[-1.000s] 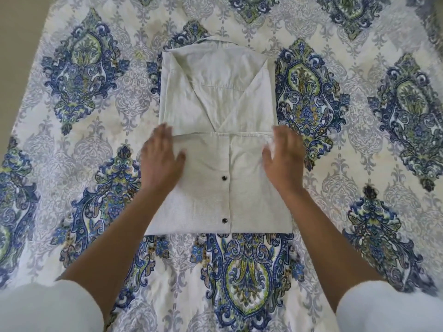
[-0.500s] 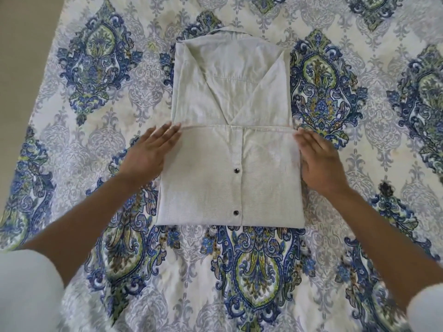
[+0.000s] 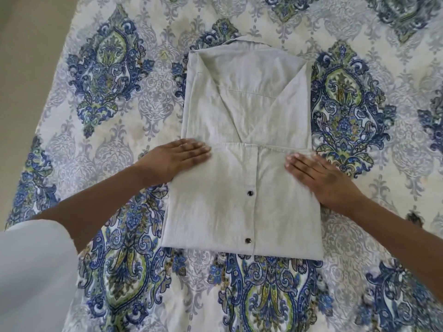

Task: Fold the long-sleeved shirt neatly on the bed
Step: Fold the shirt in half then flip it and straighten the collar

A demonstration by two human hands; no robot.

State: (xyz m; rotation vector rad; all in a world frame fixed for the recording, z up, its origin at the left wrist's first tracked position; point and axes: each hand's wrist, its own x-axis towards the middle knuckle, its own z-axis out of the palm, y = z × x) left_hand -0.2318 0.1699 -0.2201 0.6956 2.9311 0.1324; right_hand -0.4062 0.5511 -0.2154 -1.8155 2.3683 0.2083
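The pale grey long-sleeved shirt (image 3: 244,130) lies on the bed as a tall rectangle, sleeves tucked inward and its lower part doubled up over the middle, with two dark buttons showing. My left hand (image 3: 177,161) lies flat, fingers together, on the left end of the folded-up hem edge. My right hand (image 3: 321,178) lies flat on the right side of the folded layer, fingers pointing up and left. Neither hand grips the cloth.
The bedspread (image 3: 100,130) has a white ground with blue and green medallions and extends on all sides of the shirt. The bed's left edge and beige floor (image 3: 26,56) show at the upper left. My white sleeves sit at the lower corners.
Both hands slid outward from the middle of the folded layer to its side edges, then came back slightly inward, now flat on the cloth near the fold line. The view shifted.
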